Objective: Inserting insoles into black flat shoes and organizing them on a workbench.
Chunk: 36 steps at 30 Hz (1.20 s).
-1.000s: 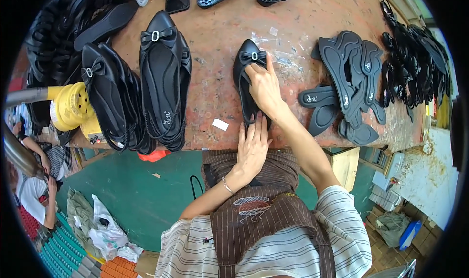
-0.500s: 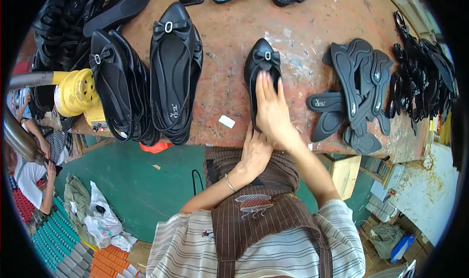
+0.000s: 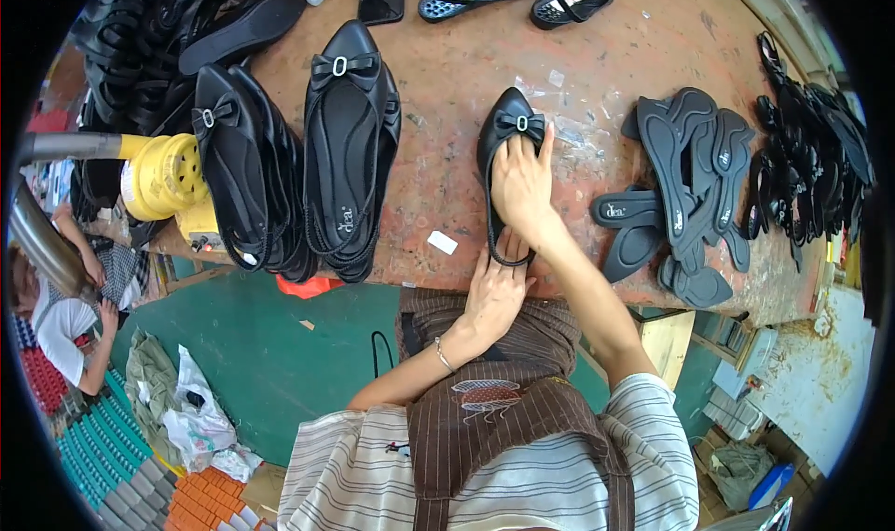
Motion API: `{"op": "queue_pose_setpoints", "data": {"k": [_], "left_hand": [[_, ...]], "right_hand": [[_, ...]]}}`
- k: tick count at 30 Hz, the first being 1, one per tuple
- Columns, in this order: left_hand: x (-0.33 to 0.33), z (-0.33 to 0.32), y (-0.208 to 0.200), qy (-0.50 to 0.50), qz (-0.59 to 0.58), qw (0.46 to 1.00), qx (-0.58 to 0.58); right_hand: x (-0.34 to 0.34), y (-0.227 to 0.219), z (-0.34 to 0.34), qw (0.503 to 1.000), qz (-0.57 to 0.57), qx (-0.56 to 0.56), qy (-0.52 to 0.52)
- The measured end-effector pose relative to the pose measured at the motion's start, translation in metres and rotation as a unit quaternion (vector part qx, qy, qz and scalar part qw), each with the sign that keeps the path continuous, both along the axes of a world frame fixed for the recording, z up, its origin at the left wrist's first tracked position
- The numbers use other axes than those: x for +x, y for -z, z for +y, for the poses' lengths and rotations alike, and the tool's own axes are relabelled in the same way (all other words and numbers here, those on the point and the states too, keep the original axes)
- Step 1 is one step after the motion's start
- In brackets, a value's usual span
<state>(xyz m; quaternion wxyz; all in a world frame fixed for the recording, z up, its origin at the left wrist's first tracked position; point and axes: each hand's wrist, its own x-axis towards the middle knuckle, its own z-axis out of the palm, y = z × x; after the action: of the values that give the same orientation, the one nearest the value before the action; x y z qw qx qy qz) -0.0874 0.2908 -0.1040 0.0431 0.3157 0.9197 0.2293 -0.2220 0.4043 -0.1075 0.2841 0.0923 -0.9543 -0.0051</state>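
Observation:
A black pointed slingback flat [image 3: 502,158] with a bow and a bright buckle lies toe-away on the worktable in front of me. My right hand [image 3: 524,191] is palm down over it, its fingers reaching flat into the shoe under the bow, one finger outside along the right side. At the heel, my left hand [image 3: 496,296] holds the shoe by its back end, and the heel strap loops over its fingers. The insole under my right hand is mostly hidden. Left of this shoe, similar flats [image 3: 350,158] stand nested in stacks.
Loose black insoles [image 3: 685,172] are piled at right, with black strappy pieces [image 3: 820,149] beyond. A yellow machine [image 3: 166,177] stands at left by black shoe parts [image 3: 140,55]. A white tag [image 3: 442,242] lies near the front edge. Two finished shoes [image 3: 575,1] sit at the back.
My right hand has slid its fingers deeper into the shoe toward the toe. The heel strap now shows around my left fingers. The whole view has shifted slightly.

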Motion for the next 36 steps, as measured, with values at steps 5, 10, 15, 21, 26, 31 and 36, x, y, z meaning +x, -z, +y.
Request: {"op": "queue_pose_setpoints", "data": {"k": [5, 10, 15, 21, 26, 31, 36], "left_hand": [[-0.002, 0.0, -0.017, 0.009, 0.008, 1.0, -0.011], [-0.009, -0.042, -0.044, 0.013, -0.103, 0.983, 0.153], [-0.034, -0.119, -0.103, -0.298, 0.213, 0.879, 0.304], [-0.047, -0.156, -0.096, -0.362, 0.075, 0.858, 0.357], [-0.055, -0.131, -0.1, -0.312, 0.213, 0.9, 0.217], [-0.074, -0.119, -0.144, -0.218, 0.262, 0.937, 0.076], [-0.086, -0.11, -0.129, -0.193, 0.155, 0.964, -0.094]], "right_hand": [[-0.006, -0.01, 0.006, 0.973, -0.228, -0.021, -0.011], [0.045, -0.04, 0.028, 0.95, -0.199, -0.224, -0.084], [0.083, -0.058, 0.024, 0.854, -0.237, -0.414, 0.205], [0.029, -0.08, -0.003, 0.702, -0.245, -0.666, -0.061], [-0.033, -0.133, -0.074, 0.87, -0.023, -0.49, -0.049], [0.0, -0.092, -0.134, 0.84, -0.272, -0.445, -0.151], [0.03, -0.108, -0.012, 0.798, -0.087, -0.594, -0.055]]}}
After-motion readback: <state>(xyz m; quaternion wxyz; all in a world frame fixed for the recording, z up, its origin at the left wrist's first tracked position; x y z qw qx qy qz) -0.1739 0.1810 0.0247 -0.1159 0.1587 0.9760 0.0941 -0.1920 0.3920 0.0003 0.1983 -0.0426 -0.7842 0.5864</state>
